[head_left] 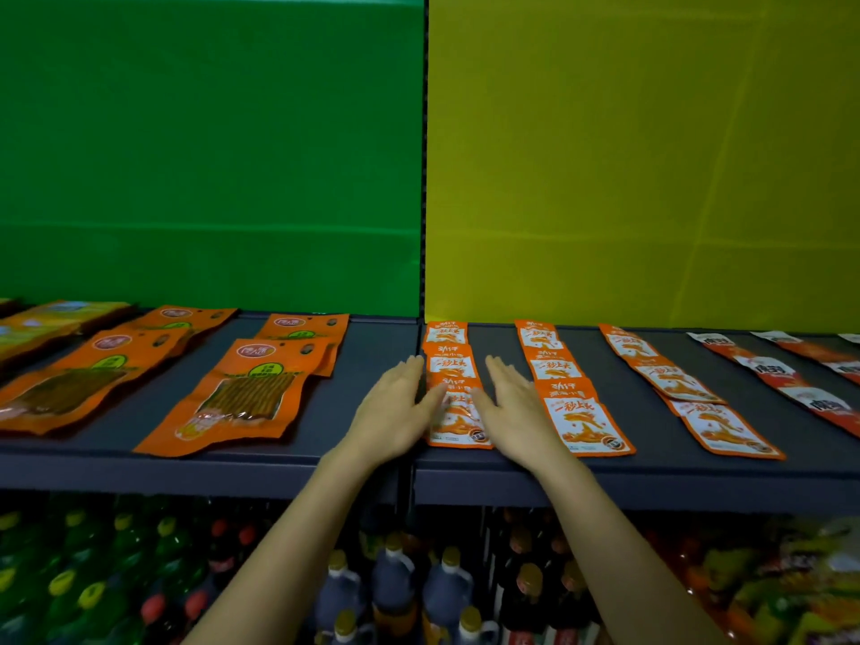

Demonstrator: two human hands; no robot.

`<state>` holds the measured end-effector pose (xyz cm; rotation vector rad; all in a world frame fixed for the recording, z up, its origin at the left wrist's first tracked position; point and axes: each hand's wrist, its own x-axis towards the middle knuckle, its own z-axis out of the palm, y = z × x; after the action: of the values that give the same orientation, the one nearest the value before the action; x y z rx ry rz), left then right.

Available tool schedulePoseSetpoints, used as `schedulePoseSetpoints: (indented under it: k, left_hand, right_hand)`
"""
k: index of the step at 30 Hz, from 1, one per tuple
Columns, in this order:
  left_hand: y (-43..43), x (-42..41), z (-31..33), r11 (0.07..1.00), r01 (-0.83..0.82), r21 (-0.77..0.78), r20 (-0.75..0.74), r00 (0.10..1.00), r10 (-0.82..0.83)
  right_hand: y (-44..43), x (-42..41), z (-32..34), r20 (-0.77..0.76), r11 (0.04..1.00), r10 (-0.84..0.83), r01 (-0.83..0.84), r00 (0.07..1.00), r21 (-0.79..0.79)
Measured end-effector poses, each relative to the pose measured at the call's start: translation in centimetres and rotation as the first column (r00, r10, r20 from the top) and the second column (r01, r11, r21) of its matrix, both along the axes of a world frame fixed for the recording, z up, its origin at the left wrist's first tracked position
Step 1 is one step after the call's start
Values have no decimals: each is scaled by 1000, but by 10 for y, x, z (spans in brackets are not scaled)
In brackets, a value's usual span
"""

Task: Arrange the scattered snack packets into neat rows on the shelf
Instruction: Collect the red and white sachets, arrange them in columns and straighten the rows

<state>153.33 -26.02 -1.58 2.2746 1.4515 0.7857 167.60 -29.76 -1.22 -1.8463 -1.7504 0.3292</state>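
**CAUTION: SIDE PRESSURE CAN SKEW THE OVERLAPPED COLUMN**

Dark sauce bottles (391, 584) stand on the lower tier, beneath both forearms. On the grey shelf (325, 439) above, the left hand (395, 407) and right hand (512, 412) lie flat with fingers straight, gripping nothing. They flank the leftmost column of orange-and-white packets (451, 360) and touch its edges. Uneven pressure would likely skew or buckle the overlapped packets. The right hand sits just beside the adjacent column (577, 412); outward drift may disturb it.
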Motion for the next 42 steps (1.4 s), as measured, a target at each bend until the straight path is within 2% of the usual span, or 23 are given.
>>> schedulePoseSetpoints:
  k: [4,9,14,19,22,30,42]
  left_hand:
    - [2,-41,14,983,-121,138,6,993,122]
    - [14,-110,27,947,-279,160,9,959,282]
    - [30,-178,26,937,-346,50,-18,938,347]
    - [35,-211,15,944,-304,-130,-61,952,299]
    - [48,-215,9,956,-249,-153,-100,967,235]
    - [80,-212,3,976,-207,-66,-151,969,196]
    - [82,-203,6,989,-79,-126,-187,981,55]
  right_hand:
    - [-4,-12,11,-60,993,44,-37,997,116]
    - [3,-49,22,-125,986,130,-115,984,122]
    - [20,-102,26,-172,984,180,-179,969,20]
    - [45,-153,22,-266,982,101,-139,959,-127]
    - [60,-171,19,-293,985,3,-52,956,-162]
    - [78,-191,2,-43,993,-86,82,995,-85]
    - [78,-179,-8,-6,987,-135,134,991,-87]
